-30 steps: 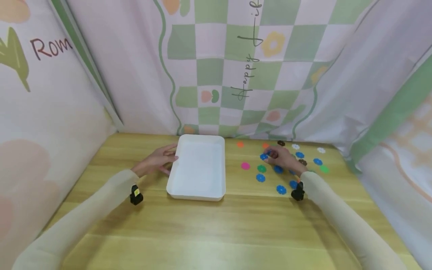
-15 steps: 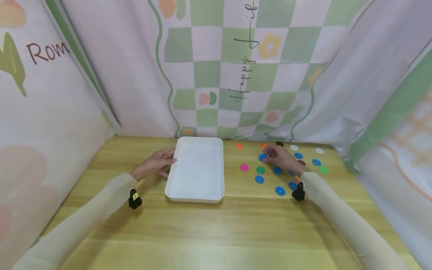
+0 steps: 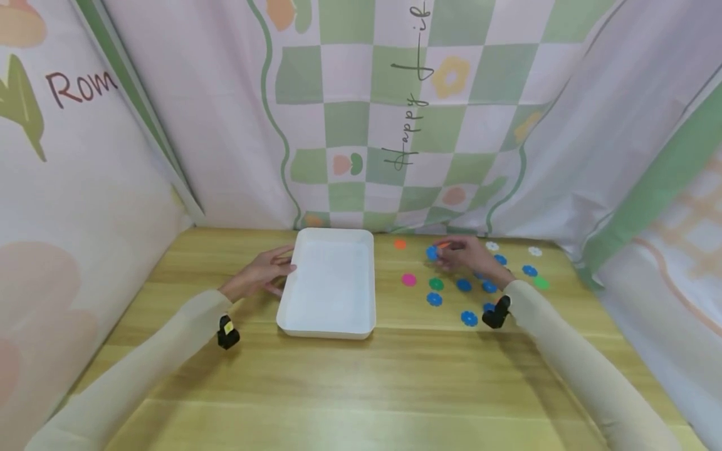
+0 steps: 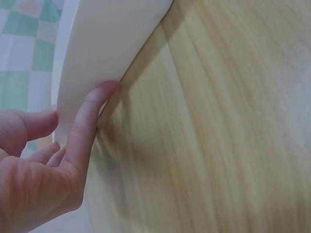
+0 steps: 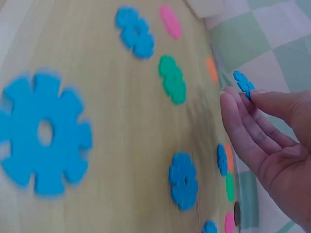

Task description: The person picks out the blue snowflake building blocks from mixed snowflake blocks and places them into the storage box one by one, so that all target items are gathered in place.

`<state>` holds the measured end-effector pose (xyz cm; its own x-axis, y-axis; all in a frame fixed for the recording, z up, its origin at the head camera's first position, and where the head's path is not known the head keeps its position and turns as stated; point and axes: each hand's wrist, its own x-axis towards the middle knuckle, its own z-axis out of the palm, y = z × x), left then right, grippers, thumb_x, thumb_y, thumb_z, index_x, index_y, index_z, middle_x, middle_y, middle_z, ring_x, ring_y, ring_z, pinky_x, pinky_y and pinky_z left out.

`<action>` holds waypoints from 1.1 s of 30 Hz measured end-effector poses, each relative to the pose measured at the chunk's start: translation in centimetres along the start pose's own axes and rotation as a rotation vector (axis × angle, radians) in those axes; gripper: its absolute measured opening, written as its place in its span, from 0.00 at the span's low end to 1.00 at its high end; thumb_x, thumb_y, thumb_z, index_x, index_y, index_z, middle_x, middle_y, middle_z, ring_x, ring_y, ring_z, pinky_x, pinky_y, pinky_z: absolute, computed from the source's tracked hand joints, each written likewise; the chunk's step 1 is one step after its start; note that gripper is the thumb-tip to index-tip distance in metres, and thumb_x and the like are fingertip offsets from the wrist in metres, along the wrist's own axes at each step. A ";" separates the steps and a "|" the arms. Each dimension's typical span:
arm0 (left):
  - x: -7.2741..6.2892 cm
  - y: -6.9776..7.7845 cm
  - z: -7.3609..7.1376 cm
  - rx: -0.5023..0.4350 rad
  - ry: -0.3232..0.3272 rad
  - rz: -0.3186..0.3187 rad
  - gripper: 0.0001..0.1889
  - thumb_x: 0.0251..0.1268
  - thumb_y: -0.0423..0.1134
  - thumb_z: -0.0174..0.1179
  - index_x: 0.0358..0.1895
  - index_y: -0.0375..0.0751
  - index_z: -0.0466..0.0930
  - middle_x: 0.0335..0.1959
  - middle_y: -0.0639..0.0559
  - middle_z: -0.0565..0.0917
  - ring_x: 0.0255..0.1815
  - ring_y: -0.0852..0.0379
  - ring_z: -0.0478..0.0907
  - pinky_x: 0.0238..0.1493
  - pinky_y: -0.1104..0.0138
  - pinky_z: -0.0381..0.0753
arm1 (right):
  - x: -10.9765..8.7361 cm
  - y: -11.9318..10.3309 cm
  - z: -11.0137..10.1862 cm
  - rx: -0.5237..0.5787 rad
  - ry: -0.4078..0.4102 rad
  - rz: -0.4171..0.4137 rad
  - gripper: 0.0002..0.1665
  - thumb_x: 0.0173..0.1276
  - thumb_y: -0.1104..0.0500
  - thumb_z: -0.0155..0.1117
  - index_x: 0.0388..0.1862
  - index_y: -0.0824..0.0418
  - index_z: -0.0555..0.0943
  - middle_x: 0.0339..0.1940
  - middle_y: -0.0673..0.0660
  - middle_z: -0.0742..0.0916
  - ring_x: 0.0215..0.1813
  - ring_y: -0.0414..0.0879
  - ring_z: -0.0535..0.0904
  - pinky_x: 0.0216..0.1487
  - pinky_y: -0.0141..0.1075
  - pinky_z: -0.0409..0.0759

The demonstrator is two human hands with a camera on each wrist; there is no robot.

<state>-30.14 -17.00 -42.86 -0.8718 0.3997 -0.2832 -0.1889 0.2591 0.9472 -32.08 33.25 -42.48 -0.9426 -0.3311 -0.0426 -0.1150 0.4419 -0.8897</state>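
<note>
In the head view my right hand (image 3: 465,257) pinches a blue flower-shaped plastic disc (image 3: 432,252) between thumb and fingertips. The right wrist view shows this blue disc (image 5: 244,85) held edge-on, clear of the table. My left hand (image 3: 262,272) rests at the left side of a white rectangular tray (image 3: 287,326). From the left wrist view, one extended finger of the left hand (image 4: 43,179) touches the outer wall of the tray (image 4: 107,43) near the table, and the thumb meets its rim. The tray's inside shows no discs.
Several discs lie right of the tray, including pink (image 3: 408,280), green (image 3: 436,284), orange (image 3: 400,244), white (image 3: 534,251) and light green (image 3: 541,282) ones. Blue discs (image 3: 469,318) lie nearer the front. A patterned curtain (image 3: 350,125) hangs behind the wooden table (image 3: 338,388).
My right hand has turned and moved slightly up and left in the head view, with the blue disc between its fingers. The left hand stays against the tray.
</note>
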 end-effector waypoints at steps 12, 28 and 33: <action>0.2 1.0 -0.5 0.079 -0.055 0.028 0.37 0.81 0.30 0.53 0.86 0.39 0.45 0.82 0.28 0.56 0.76 0.28 0.66 0.40 0.55 0.94 | 0.9 -3.4 2.3 0.084 0.001 0.037 0.26 0.82 0.57 0.61 0.71 0.71 0.75 0.60 0.74 0.85 0.57 0.62 0.86 0.62 0.57 0.86; -0.1 0.6 -0.2 -0.004 -0.026 0.015 0.38 0.81 0.29 0.53 0.86 0.37 0.45 0.84 0.31 0.52 0.78 0.29 0.63 0.42 0.57 0.94 | 4.4 -8.0 7.9 0.338 0.017 0.073 0.23 0.79 0.67 0.61 0.66 0.80 0.73 0.49 0.64 0.91 0.45 0.44 0.90 0.64 0.50 0.86; -0.1 0.6 -0.1 -0.008 -0.021 0.006 0.37 0.81 0.30 0.53 0.86 0.38 0.46 0.84 0.32 0.53 0.77 0.30 0.65 0.43 0.58 0.94 | 5.8 -9.4 10.1 0.364 0.012 0.092 0.20 0.78 0.68 0.62 0.63 0.80 0.75 0.45 0.63 0.91 0.44 0.46 0.91 0.65 0.52 0.84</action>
<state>-30.20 -17.02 -42.25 -0.8631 0.4197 -0.2810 -0.1876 0.2502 0.9498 -33.30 18.74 -38.97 -0.9479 -0.2928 -0.1259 0.0868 0.1432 -0.9859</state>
